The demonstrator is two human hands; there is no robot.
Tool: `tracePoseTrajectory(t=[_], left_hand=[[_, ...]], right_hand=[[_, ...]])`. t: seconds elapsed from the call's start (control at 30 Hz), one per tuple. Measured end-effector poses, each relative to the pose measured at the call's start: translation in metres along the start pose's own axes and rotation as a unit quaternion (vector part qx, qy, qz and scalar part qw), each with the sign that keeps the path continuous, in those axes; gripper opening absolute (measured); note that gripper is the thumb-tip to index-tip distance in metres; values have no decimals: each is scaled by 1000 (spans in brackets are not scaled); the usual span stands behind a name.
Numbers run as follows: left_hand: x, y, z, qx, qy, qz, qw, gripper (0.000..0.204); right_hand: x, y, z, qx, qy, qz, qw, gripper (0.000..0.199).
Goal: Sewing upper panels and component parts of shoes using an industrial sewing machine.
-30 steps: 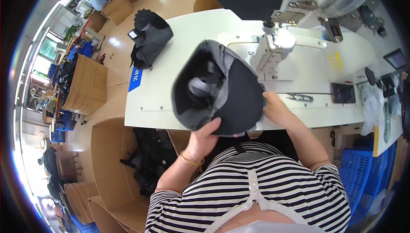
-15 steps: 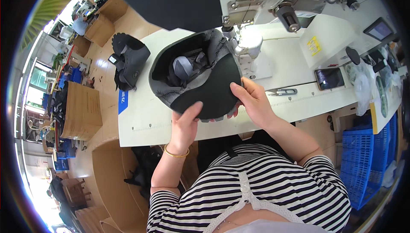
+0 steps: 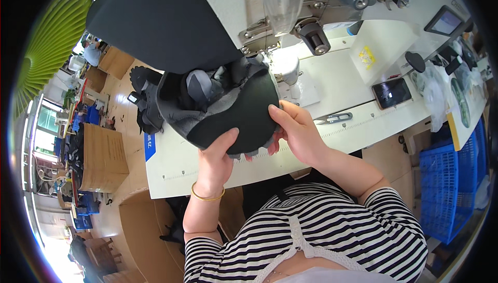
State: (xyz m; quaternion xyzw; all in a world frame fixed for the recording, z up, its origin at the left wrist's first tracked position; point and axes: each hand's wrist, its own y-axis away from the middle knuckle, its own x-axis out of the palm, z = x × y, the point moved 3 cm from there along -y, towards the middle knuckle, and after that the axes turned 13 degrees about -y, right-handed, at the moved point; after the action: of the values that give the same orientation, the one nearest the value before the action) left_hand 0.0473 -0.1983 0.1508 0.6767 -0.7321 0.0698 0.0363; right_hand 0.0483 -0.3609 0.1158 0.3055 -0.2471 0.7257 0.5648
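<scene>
A hollow, bowl-shaped sewn piece in black and grey fabric is held between my hands, its far edge up against the sewing machine's lit needle area. My left hand grips the near left edge, thumb on the smooth black panel and fingers underneath. On the near right edge my right hand pinches the same panel, fingertips partly hidden below. A toothed edge shows along the underside. Inside the hollow is a grey and black folded part. Another black piece with a toothed edge sits at the table's left, partly covered.
The machine head with a dark panel overhangs the white table. Thread snips and a phone lie on the right. Blue crates stand right of the table. A cardboard box is below left.
The view has shifted and tilted, so the machine appears further left and lower. The sewn piece also appears further left, overlapping the other black piece. Both hands keep their hold.
</scene>
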Motion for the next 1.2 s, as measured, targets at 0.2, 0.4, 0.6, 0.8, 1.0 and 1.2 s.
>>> tracePoseTrajectory(t=[0.2,0.4,0.6,0.8,1.0,1.2], left_hand=[[11,-14,-16,-34,23,102,994,18],[13,-8,-17,-37,2,55,998,19],[16,-9,-17,-42,14,52,998,19],[13,-10,-22,-44,-2,30,999,18],[15,-10,-18,-27,-6,9,1000,18],[16,-7,-19,-41,-4,3,999,19]], right_hand=[[0,-6,10,-13,-36,6,999,29],[-3,-4,3,-20,-29,17,999,28],[-6,-5,4,-17,-36,16,999,29],[-4,-9,-1,-18,-26,28,999,30],[-2,-6,5,-16,-52,26,998,29],[-3,-7,2,-20,-50,17,998,28]])
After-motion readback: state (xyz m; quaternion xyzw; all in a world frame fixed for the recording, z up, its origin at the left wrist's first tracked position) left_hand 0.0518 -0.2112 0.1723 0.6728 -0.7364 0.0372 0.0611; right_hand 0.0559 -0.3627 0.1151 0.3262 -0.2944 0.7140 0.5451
